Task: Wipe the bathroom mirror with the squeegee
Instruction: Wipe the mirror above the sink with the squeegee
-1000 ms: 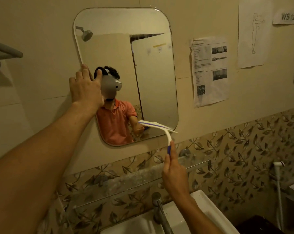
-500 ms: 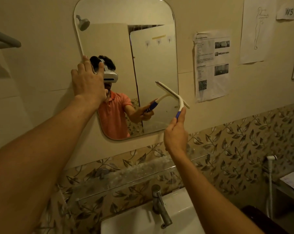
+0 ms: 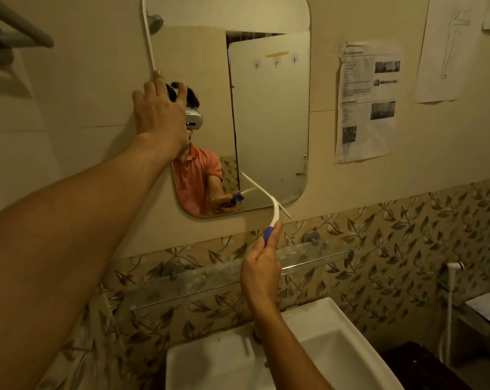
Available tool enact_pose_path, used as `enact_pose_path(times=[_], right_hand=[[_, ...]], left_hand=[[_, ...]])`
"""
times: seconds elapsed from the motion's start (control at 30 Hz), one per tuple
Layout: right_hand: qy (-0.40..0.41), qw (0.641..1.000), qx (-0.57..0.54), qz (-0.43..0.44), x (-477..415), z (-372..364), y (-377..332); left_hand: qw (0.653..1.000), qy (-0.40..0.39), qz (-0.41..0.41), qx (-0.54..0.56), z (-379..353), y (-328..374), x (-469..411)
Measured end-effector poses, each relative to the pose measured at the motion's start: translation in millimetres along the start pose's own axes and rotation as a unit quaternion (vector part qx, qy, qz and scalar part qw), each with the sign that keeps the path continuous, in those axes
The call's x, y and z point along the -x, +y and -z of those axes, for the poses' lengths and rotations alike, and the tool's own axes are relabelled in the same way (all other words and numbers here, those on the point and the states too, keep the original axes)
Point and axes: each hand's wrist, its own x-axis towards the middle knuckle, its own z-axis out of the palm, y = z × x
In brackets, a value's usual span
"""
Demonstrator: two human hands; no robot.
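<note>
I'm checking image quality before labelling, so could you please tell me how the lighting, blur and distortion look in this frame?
Head view: dim, warm yellowish light, no harsh glare on the mirror; wide-angle stretch enlarges the left forearm and bows the edges; the squeegee is slightly motion-smeared above the right hand; the left hand stays fairly sharp; the printed sheets are illegible.

Bathroom: wall mirror (image 3: 269,114), sink (image 3: 336,333), tiled wall (image 3: 407,235).

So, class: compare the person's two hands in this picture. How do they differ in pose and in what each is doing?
The left hand is raised high, fingers spread, flat against the mirror at its left edge; the right hand is lower, below the mirror. The left hand holds nothing; the right hand is closed round the blue handle of the squeegee, its blade at the mirror's bottom edge. Both are bare.
</note>
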Motion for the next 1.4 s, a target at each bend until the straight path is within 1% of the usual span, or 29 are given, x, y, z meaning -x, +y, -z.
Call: enact_pose_path(times=[0.1,0.2,0.3,0.4,0.5,0.6,0.7,0.8,0.93,1.07,1.4], right_hand=[[0.000,1.000,0.005,0.020,3.4,5.5,4.4],[0.025,0.999,0.005,0.045,-4.1,23.8,2.3],[0.033,0.996,0.006,0.084,-22.9,50.6,-16.4],[0.023,0.986,0.065,0.151,-56.0,72.4,-47.2],[0.023,0.966,0.117,0.231,-91.0,84.1,-77.2],[0.016,0.944,0.173,0.279,-117.1,89.1,-92.4],[0.002,0.934,0.216,0.284,-124.1,84.4,-84.8],[0.009,0.929,0.231,0.288,-117.9,75.0,-60.0],[0.015,0.930,0.223,0.292,-107.3,64.3,-22.0],[0.009,0.939,0.208,0.272,-93.4,54.6,11.0],[-0.006,0.945,0.205,0.256,-61.0,50.2,67.9]], left_hand=[[1.000,-0.001,0.000,0.009,0.2,-1.8,-0.7],[1.000,-0.001,0.003,0.011,0.1,-1.2,-1.2],[1.000,0.000,0.002,0.008,-2.7,0.2,-2.2],[1.000,0.008,0.004,0.007,-3.9,0.2,-2.7],[1.000,0.008,0.005,0.006,-4.4,0.9,-3.8],[1.000,0.015,0.011,-0.002,-5.3,1.5,-3.3],[1.000,0.021,0.015,-0.002,-4.7,1.9,-2.5],[1.000,0.016,0.013,-0.005,-2.6,2.8,-2.8],[1.000,0.020,0.015,-0.010,-4.0,4.8,-2.7],[0.999,0.024,0.011,-0.018,-4.5,3.2,-2.4],[0.999,0.027,0.007,-0.027,-3.3,3.2,-0.3]])
